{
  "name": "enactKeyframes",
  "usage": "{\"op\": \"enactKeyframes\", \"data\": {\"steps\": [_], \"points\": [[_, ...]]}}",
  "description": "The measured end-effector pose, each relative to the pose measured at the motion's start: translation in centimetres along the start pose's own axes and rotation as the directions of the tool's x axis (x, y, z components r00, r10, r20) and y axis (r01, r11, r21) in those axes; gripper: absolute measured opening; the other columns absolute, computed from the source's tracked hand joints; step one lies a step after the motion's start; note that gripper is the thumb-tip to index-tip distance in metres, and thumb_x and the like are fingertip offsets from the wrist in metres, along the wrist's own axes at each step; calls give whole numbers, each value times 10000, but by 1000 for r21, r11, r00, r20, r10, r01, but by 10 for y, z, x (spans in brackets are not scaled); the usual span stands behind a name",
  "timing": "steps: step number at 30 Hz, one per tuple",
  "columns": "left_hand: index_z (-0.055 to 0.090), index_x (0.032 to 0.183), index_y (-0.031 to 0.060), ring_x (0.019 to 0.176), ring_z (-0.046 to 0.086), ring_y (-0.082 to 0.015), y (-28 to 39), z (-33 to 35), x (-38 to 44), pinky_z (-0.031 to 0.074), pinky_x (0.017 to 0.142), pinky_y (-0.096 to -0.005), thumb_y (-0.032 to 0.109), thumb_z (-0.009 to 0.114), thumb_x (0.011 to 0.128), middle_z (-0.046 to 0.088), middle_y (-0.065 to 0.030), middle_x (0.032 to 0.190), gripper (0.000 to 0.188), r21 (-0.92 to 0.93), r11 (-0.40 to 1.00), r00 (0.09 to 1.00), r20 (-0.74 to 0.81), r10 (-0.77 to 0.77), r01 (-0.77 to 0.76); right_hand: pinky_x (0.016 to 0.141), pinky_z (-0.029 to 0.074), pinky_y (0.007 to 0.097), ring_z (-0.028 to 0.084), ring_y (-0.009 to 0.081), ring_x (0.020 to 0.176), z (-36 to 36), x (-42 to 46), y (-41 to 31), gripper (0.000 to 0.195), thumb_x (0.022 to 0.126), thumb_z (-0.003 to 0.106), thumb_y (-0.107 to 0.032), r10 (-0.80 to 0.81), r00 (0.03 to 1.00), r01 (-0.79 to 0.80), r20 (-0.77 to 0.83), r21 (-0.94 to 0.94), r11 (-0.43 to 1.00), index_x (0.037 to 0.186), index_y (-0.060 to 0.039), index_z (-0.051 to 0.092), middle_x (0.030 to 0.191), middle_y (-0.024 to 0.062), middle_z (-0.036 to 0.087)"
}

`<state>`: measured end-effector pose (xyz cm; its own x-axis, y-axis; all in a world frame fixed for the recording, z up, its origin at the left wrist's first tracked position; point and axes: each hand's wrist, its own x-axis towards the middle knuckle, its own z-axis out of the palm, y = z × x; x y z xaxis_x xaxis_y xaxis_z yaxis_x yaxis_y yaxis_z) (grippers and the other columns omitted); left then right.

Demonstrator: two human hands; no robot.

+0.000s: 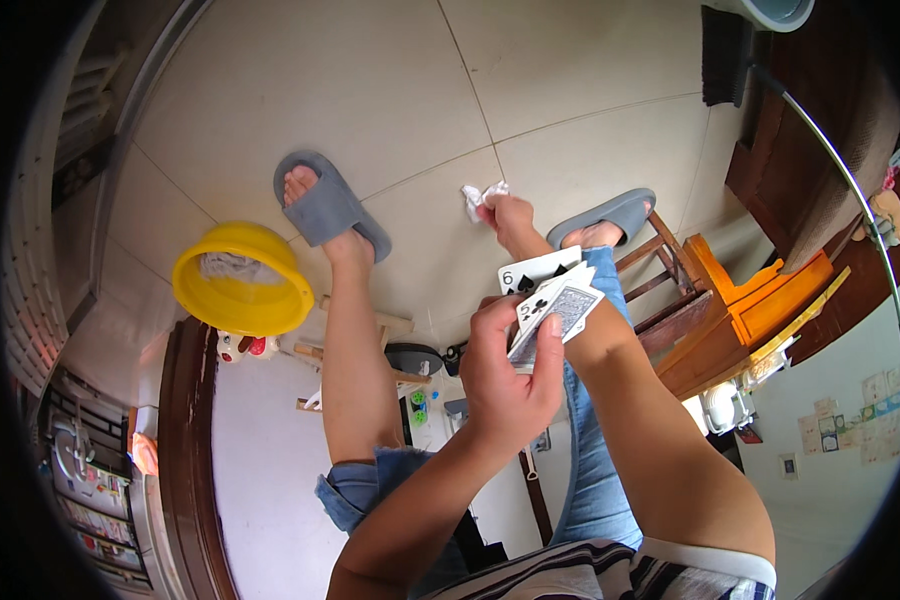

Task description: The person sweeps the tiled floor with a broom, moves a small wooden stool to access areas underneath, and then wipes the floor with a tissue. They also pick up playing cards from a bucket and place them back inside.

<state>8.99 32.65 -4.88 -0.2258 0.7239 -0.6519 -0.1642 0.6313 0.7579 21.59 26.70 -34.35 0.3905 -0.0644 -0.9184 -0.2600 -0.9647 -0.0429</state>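
Observation:
My left hand (506, 382) grips a small, loosely fanned stack of playing cards (574, 304). A six of spades and a five of clubs show, along with patterned card backs. Beyond it my right hand (514, 217) reaches down by the tiled floor (420, 112), with a crumpled white tissue or cloth (474, 201) pinched in its fingers. The cards and left hand overlap part of the right forearm in the view. Whether the tissue touches the floor cannot be told.
My feet wear grey slippers (319, 214) on either side of the hands. A yellow plastic basin (300, 300) with greyish cloth inside stands at the left. Wooden furniture (765, 300) is at the right, and a black-bristled broom (722, 56) is at the upper right.

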Motion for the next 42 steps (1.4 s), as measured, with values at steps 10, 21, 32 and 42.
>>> {"op": "enactKeyframes", "data": {"steps": [10,21,32,42], "points": [[427,1102,-32,829,590,-125,3,-2,-9,478,709,-252,-7,621,898,577,-125,959,282,2,1000,999,42,28,-28,580,579,288,616,177,691,33,-13,-150,32,826,600,22,-317,930,266,186,252,930,838,25,570,818,74,573],[470,1114,-28,813,644,-217,0,-4,-11,512,703,-320,55,632,902,609,-147,945,280,-11,997,997,20,-73,73,467,473,313,590,164,535,-162,55,9,82,792,657,-57,-332,888,243,-317,-290,926,833,-15,599,629,53,601],[464,1115,-30,833,644,-192,-24,16,-31,512,720,-302,59,630,907,619,-152,983,281,62,996,989,129,-66,58,770,534,410,686,335,826,-71,48,-49,105,814,678,-131,-568,655,225,-497,-589,776,847,-33,684,852,181,700],[494,1092,-17,813,648,-232,-29,24,-34,513,711,-328,95,662,894,624,-162,950,282,151,986,991,111,-81,63,475,488,298,605,163,612,-131,136,-10,66,863,658,-77,-474,677,493,-563,-132,860,887,-60,600,752,65,629]]}}
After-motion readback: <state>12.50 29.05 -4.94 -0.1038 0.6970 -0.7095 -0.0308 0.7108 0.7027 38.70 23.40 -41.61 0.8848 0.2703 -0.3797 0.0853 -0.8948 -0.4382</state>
